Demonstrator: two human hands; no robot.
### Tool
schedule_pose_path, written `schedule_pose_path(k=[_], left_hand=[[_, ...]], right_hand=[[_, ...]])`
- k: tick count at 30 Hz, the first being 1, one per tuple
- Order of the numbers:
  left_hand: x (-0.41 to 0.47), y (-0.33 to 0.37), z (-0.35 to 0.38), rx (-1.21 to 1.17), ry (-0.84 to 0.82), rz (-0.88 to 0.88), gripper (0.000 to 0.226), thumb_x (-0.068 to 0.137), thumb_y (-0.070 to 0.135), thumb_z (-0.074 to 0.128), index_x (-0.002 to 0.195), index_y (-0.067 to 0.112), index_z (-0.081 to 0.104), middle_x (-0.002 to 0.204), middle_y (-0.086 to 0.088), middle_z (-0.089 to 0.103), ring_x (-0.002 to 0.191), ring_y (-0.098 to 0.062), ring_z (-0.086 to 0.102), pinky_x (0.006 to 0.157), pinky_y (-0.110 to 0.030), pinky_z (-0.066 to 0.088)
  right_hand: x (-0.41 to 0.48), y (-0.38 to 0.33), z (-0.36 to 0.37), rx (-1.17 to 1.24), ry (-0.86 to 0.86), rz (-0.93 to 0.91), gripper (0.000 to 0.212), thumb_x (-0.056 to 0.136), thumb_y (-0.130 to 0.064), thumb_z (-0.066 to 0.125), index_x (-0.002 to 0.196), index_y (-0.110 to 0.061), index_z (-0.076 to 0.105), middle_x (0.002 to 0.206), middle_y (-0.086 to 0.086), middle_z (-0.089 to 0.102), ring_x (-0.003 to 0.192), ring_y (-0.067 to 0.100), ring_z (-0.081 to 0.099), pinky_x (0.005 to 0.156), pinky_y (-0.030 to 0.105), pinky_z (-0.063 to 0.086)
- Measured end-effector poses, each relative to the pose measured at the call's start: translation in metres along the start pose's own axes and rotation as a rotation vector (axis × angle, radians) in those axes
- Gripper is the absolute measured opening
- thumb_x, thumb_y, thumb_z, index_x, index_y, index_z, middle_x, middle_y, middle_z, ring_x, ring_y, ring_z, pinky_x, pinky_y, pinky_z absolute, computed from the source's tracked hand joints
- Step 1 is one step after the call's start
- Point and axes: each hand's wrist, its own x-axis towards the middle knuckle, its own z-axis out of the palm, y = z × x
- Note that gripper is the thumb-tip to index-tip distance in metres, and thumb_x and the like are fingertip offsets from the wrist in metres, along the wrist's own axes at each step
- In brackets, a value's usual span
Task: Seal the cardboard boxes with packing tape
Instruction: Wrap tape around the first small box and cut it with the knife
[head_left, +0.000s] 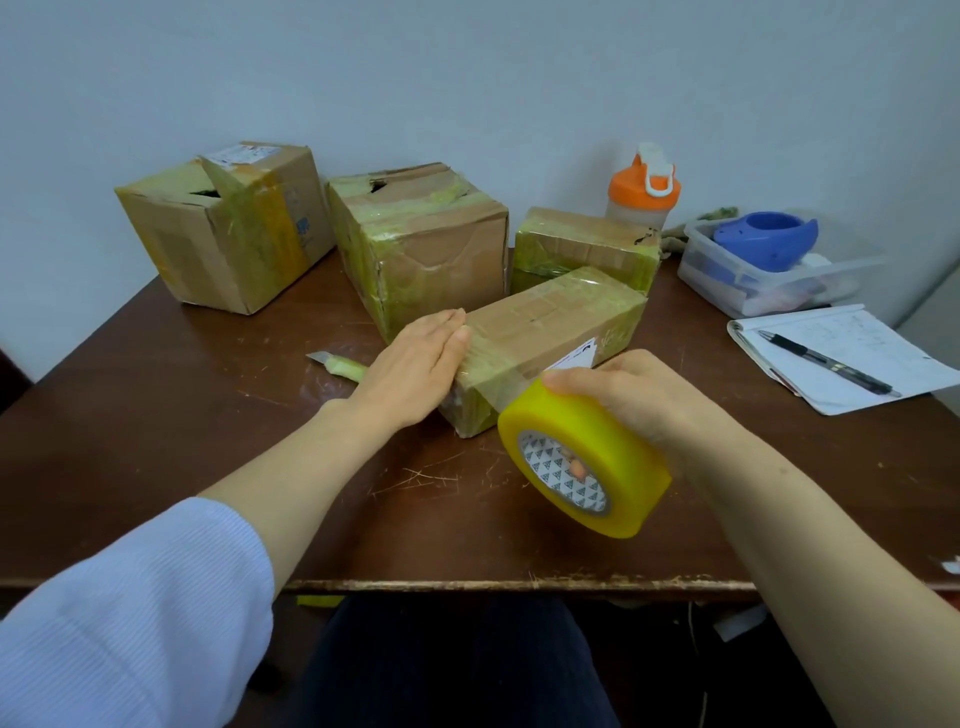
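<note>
Setting: a scratched dark-brown table (156, 415) pushed against a pale wall, seen from the seat of the person working at it.
Box in hand: a long cardboard box (550, 332) lies near the middle of the table at an angle, its near end towards the person, its ends already wrapped in yellowish tape.
Left hand: the left hand (415, 364) lies flat on the near left corner of that box, fingers straight and pressed together, palm down.
Right hand: the right hand (639, 395) grips a yellow tape roll (582, 457) just off the near end of the box, fingers curled round the far side, thumb on top of the rim.
Tape: a clear strip (511, 382) runs taut from the roll up onto the near end of the box, beside the left hand's fingertips.
Knife: a utility knife (337, 366) rests on the table just left of the left hand, blade pointing left.
Other boxes: a large box (223, 228) with a torn top stands at the far left; a taped middle box (421, 244) stands beside it; a small box (587, 244) sits behind the long one.
Right side: a bottle (644, 192) with an orange lid stands at the wall; a clear plastic tub (753, 291) holds a blue dispenser (766, 239); a pen (826, 364) lies on an open notebook (841, 353).
Clothing: a pale ribbed sleeve (130, 613) is pushed up the left arm; the right forearm is bare.
</note>
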Motion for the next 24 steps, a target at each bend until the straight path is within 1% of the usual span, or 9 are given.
schedule_pose_path(k=[4,8,11,13,15,17,19,22,24], left_hand=[[0.005,0.007,-0.008,0.063,-0.121,-0.087,0.087,0.082,0.074,0.023,0.149,0.018,0.025,0.157,0.003,0.022,0.143,-0.013,0.017,0.114,-0.028,0.011],[0.010,0.013,-0.015,0.201,-0.227,-0.100,0.103,0.073,0.081,0.039,0.151,0.017,0.016,0.158,0.002,0.014,0.144,-0.017,0.016,0.114,-0.031,0.015],[0.012,0.015,-0.018,0.223,-0.315,-0.126,0.116,0.065,0.086,0.039,0.152,0.014,0.009,0.159,0.001,0.008,0.145,-0.016,0.011,0.115,-0.034,0.015],[0.014,0.015,-0.018,0.278,-0.323,-0.117,0.115,0.068,0.085,0.039,0.151,0.012,0.008,0.159,-0.001,0.011,0.144,-0.020,0.016,0.113,-0.039,0.023],[0.015,0.017,-0.015,0.372,-0.273,-0.084,0.111,0.071,0.084,0.034,0.150,0.010,0.012,0.155,-0.004,0.022,0.137,-0.025,0.029,0.104,-0.043,0.037],[0.012,0.017,-0.010,0.459,-0.216,-0.048,0.109,0.070,0.083,0.026,0.149,0.008,0.017,0.149,-0.006,0.031,0.130,-0.028,0.038,0.094,-0.042,0.042],[0.011,0.017,-0.007,0.500,-0.188,-0.020,0.110,0.068,0.083,0.021,0.148,0.007,0.020,0.144,-0.008,0.036,0.125,-0.029,0.042,0.090,-0.042,0.043],[0.016,0.017,-0.011,0.528,-0.140,0.013,0.102,0.071,0.083,0.029,0.142,0.010,0.035,0.132,-0.007,0.048,0.114,-0.029,0.051,0.081,-0.039,0.045],[0.019,0.019,-0.017,0.476,-0.144,-0.012,0.092,0.070,0.085,0.036,0.128,0.015,0.050,0.124,-0.006,0.057,0.107,-0.029,0.056,0.079,-0.039,0.047]], right_hand=[[0.008,-0.011,0.002,-0.039,-0.052,0.046,0.024,0.085,-0.024,0.067,0.097,-0.004,0.061,0.067,0.024,0.069,0.041,0.029,0.063,0.038,0.030,0.051],[0.013,-0.012,-0.001,-0.095,-0.042,0.048,0.022,0.085,-0.027,0.068,0.093,-0.007,0.061,0.053,0.010,0.068,0.039,0.021,0.063,0.034,0.023,0.046],[0.013,-0.011,-0.001,-0.079,-0.065,0.074,0.033,0.084,-0.028,0.069,0.101,-0.002,0.060,0.069,0.022,0.070,0.045,0.029,0.064,0.040,0.032,0.052],[0.014,-0.010,-0.001,-0.065,-0.096,0.073,0.032,0.086,-0.030,0.068,0.101,-0.002,0.061,0.069,0.026,0.068,0.044,0.031,0.063,0.043,0.035,0.054],[0.015,-0.009,-0.001,-0.059,-0.116,0.053,0.030,0.086,-0.036,0.067,0.094,-0.008,0.063,0.063,0.019,0.069,0.045,0.030,0.064,0.044,0.034,0.054],[0.014,-0.009,-0.005,-0.097,-0.130,0.029,0.038,0.075,-0.047,0.072,0.090,-0.013,0.066,0.068,0.010,0.073,0.056,0.028,0.069,0.047,0.032,0.055],[0.012,-0.006,-0.010,-0.134,-0.148,0.041,0.052,0.060,-0.052,0.076,0.091,-0.012,0.070,0.078,0.009,0.075,0.068,0.027,0.072,0.052,0.031,0.057],[0.011,0.002,-0.019,-0.066,-0.120,0.052,0.033,0.070,-0.037,0.074,0.091,-0.011,0.070,0.081,0.010,0.075,0.071,0.027,0.072,0.064,0.039,0.060],[0.008,0.003,-0.021,-0.020,-0.106,0.037,0.018,0.076,-0.025,0.068,0.087,-0.011,0.070,0.077,0.009,0.074,0.068,0.024,0.071,0.067,0.039,0.057]])
